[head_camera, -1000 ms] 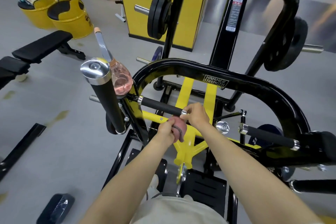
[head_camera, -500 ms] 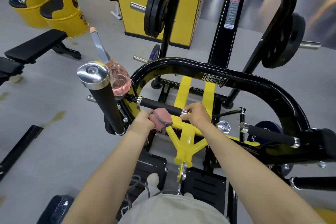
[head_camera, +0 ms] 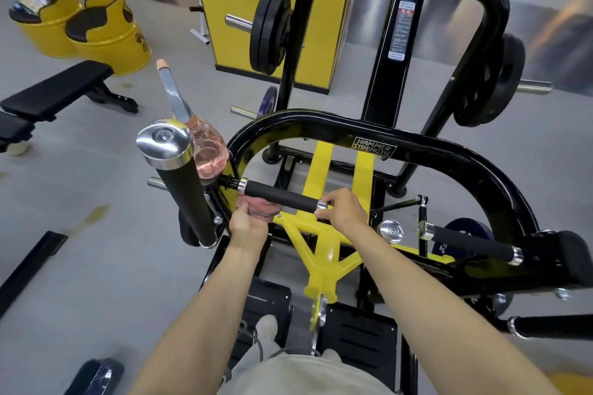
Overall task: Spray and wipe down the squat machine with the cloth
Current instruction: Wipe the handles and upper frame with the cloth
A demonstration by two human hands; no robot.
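Two bare hands touch the squat machine (head_camera: 433, 154). We see its shiny black round tubes and smooth yellow bars. The left hand (head_camera: 248, 226) squeezes a soft, bunched-up pink cloth (head_camera: 256, 204) against the underside of a black foam handle (head_camera: 279, 197). The right hand (head_camera: 343, 212) curls round that handle's shiny metal end. A clear, round spray bottle (head_camera: 208, 151) of pink liquid sits just behind a fat upright handle (head_camera: 181, 189).

"HAMMER STRENGTH" stands on the squat machine (head_camera: 417, 151) curved black bar.
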